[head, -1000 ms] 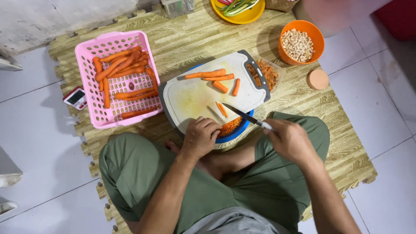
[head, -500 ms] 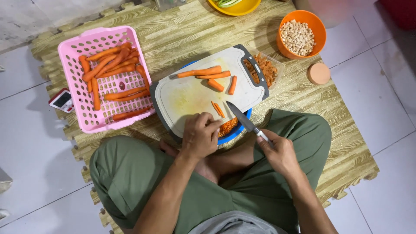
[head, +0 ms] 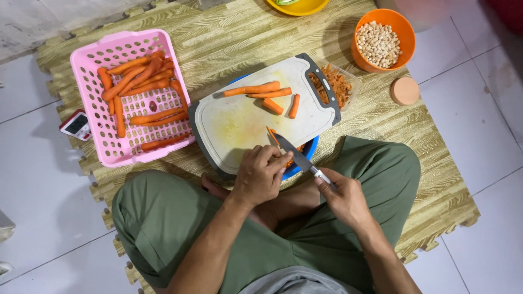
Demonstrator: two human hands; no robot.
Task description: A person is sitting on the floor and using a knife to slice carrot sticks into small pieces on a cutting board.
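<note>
Orange carrot pieces lie on a white cutting board with a dark rim, four of them grouped at the far side, well ahead of both hands. The left hand is curled at the board's near edge, its fingers closed over a carrot bit that is mostly hidden. The right hand, just to the right of the left and nearer the body, is clenched around the pale handle of a knife; the blade slants up and left so its tip meets the carrot bit beside the left fingertips. Under the board's near corner, between the two hands, a blue bowl shows only its rim. The middle of the board ahead of the left hand is bare.

Far to the left of the left hand sits one pink basket holding roughly a dozen whole carrots. Ahead of the right hand a clear tub of carrot peelings touches the board's handle edge; further off are one orange bowl of pale beans and one round orange lid. Everything rests on a wood-patterned floor mat with toothed edges.
</note>
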